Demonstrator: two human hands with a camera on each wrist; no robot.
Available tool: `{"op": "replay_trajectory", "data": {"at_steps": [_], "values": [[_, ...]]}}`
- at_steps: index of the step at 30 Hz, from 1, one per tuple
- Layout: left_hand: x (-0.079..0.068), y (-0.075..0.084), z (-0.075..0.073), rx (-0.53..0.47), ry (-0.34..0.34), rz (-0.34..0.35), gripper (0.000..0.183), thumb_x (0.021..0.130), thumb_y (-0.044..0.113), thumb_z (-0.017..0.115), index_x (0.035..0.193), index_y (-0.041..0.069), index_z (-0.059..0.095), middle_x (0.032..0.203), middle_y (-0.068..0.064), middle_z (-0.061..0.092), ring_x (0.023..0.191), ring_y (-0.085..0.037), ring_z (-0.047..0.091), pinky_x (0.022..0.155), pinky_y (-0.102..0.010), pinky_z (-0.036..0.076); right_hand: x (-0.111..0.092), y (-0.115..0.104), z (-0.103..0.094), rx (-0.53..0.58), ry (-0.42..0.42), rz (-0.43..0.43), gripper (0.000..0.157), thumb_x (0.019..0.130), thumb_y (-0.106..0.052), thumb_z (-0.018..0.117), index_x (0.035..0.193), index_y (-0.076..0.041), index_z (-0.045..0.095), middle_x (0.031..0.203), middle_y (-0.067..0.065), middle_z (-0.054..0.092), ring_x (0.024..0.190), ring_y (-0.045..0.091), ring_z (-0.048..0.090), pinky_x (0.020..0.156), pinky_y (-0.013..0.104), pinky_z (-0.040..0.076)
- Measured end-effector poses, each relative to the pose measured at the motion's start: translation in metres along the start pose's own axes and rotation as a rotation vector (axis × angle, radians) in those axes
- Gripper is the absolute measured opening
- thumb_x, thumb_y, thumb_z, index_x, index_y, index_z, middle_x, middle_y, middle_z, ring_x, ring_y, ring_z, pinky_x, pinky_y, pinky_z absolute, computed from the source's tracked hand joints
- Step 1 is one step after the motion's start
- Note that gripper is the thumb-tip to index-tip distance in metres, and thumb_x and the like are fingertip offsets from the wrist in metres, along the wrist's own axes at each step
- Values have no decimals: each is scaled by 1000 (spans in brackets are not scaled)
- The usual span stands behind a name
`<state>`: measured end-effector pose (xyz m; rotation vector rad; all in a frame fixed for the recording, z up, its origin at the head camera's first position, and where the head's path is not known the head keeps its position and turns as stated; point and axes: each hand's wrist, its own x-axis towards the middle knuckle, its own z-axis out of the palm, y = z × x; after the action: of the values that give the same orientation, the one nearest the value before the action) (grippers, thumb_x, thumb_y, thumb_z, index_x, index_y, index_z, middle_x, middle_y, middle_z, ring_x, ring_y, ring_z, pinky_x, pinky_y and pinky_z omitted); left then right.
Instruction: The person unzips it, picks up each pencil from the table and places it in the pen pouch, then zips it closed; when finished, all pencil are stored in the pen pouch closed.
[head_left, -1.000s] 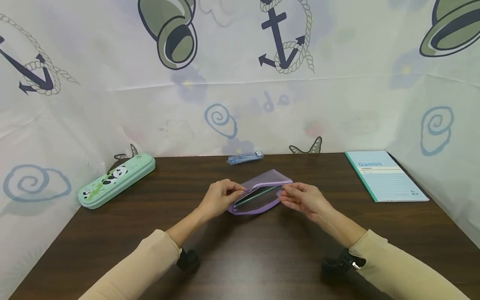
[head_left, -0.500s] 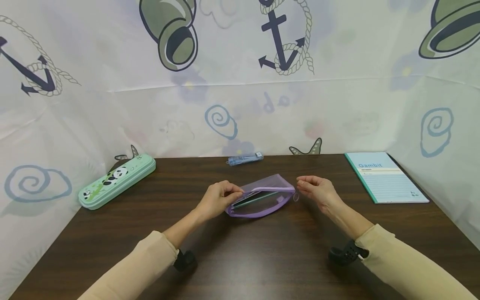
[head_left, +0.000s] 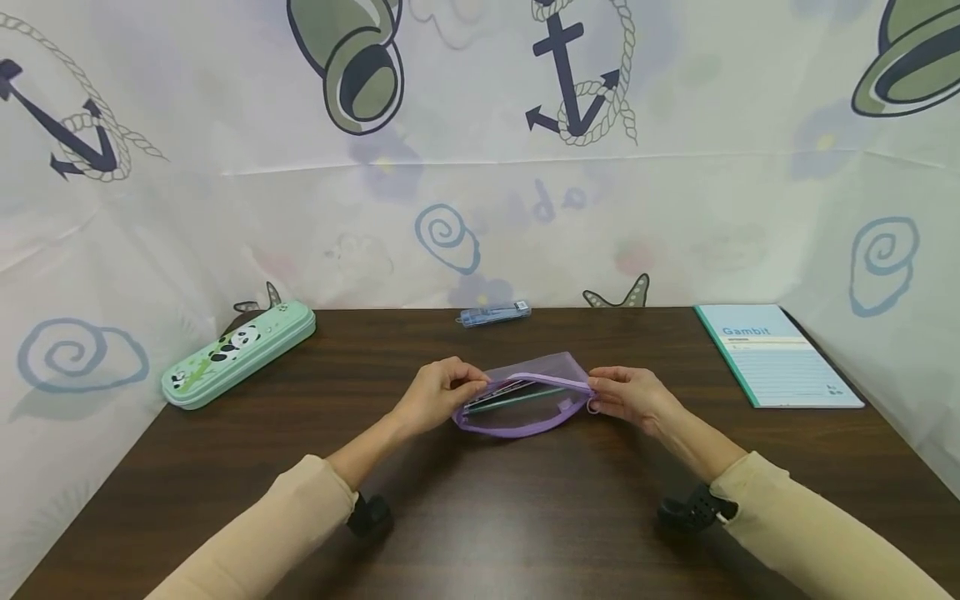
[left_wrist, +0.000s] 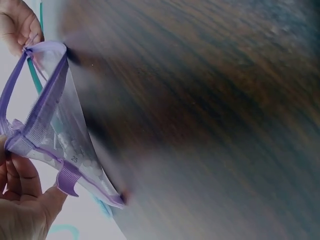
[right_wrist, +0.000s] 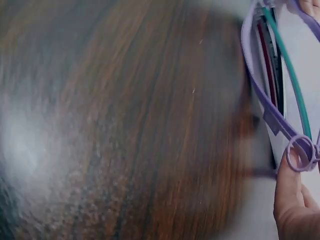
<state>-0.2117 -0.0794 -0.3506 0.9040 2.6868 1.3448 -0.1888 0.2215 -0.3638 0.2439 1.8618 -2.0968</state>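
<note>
A purple mesh zip pouch (head_left: 551, 365) is held on the table with its mouth gaping toward me. My left hand (head_left: 438, 396) pinches the pouch's left end between thumb and fingers. At the opposite end, my right hand (head_left: 633, 398) grips the corner, where a purple ring pull (right_wrist: 290, 162) lies against the thumb in the right wrist view. Inside are thin flat items, one with a green edge (right_wrist: 295, 85) and another with a dark red edge (right_wrist: 270, 70). Their full shapes are hidden. In the left wrist view, a purple fabric tab (left_wrist: 69, 179) sticks out near the left thumb.
A mint pencil case (head_left: 243, 354) with panda pictures lies at the left edge of the dark wooden table (head_left: 480, 525). A small blue object (head_left: 495, 314) sits at the back middle. A "Gambit" notebook (head_left: 780, 358) lies at the right. Printed cloth (head_left: 675, 217) hangs behind.
My right hand moved right off the pouch's rim and came apart from it, then came down and took hold of the right corner. The left hand kept its grip.
</note>
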Motion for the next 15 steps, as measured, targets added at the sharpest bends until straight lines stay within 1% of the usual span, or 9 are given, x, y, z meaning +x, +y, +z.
{"op": "replay_trajectory", "data": {"at_steps": [3,5,7,10,15], "values": [[-1,-3,0,2,-8,-4,10,88,11,65,91,6,73,84,-3,62,67,-10,47,57,-21,40,-1,1,-1,51,-41,51,44,94,-3,53,130,16,36,79,3,64,71,10,64,70,24,54],[-1,-4,1,-3,-20,4,10,88,10,65,91,6,73,87,-3,64,70,-9,49,58,-20,41,-1,1,-2,65,-52,70,43,94,-2,52,130,16,36,79,3,64,70,10,64,69,23,54],[-2,-6,1,-3,-40,23,10,87,10,66,92,5,73,89,-3,65,72,-8,50,59,-20,43,-1,2,-3,73,-64,72,42,95,0,50,130,16,35,79,4,64,71,10,64,69,22,54],[-4,-9,0,4,-86,49,11,86,9,66,93,4,73,90,-4,65,73,-7,52,60,-20,44,0,4,-3,75,-62,69,40,94,2,49,129,17,34,80,4,63,71,9,63,69,22,54],[-6,-14,-1,84,-163,105,10,84,7,68,92,6,74,88,-2,66,74,-5,52,60,-19,44,-1,3,-3,59,-62,56,37,94,2,49,125,17,35,80,4,62,71,9,63,69,21,54]]}}
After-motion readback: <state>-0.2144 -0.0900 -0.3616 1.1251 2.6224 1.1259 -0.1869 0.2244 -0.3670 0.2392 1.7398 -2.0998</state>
